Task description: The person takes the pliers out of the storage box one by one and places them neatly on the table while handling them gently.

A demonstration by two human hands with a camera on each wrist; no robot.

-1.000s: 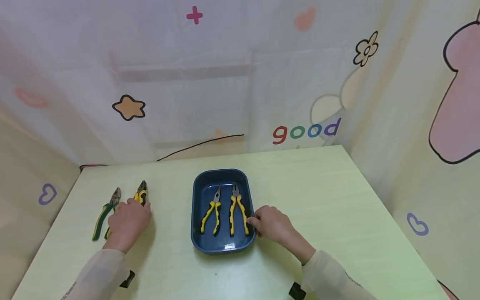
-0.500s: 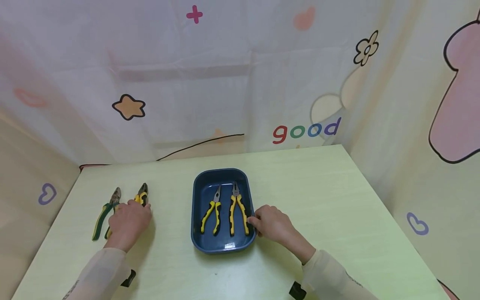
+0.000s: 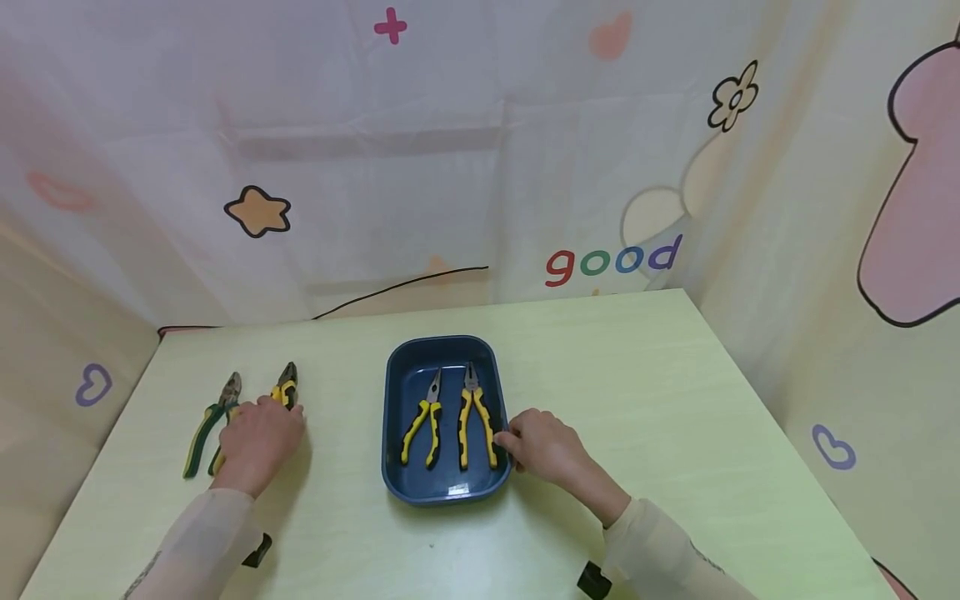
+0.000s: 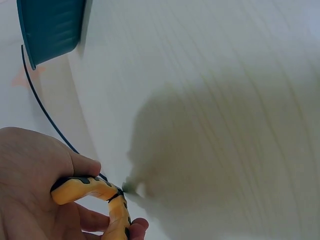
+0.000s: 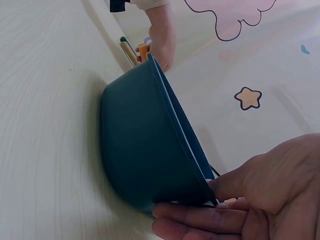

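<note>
In the head view, a person's two forearms, in pale sleeves (image 3: 202, 542), reach in from the near edge over a pale table (image 3: 637, 375). The left forearm slants from the near left toward the far side, with the back of the left hand (image 3: 261, 439) turned up and its fingers curled down over yellow-and-black pliers (image 3: 285, 392). The head of these pliers points to the far side; most of the handles are hidden beneath the hand. Just to the left lie green-handled pliers (image 3: 212, 421), their right handle partly covered.

The right forearm angles in from the near right, and the right hand (image 3: 546, 446) is bent at the right wall of a dark blue tray (image 3: 408, 383), toward its near end. In the tray, long-nose pliers (image 3: 432, 408) lie on the left and combination pliers (image 3: 472, 396) on the right, apart, both heads pointing far. A printed curtain (image 3: 450, 192) hangs at the far side.

In the left wrist view, the left thumb rests along one yellow handle while the other fingers curl under around the second; the two handles stand spread. The pliers' head is too blurred to make out.

In the right wrist view, the right hand pinches the tray's rim, thumb at the edge and fingers together under the outer wall. Beyond the tray appears the left hand, wrist bent down at an orange-yellow handle.
</note>
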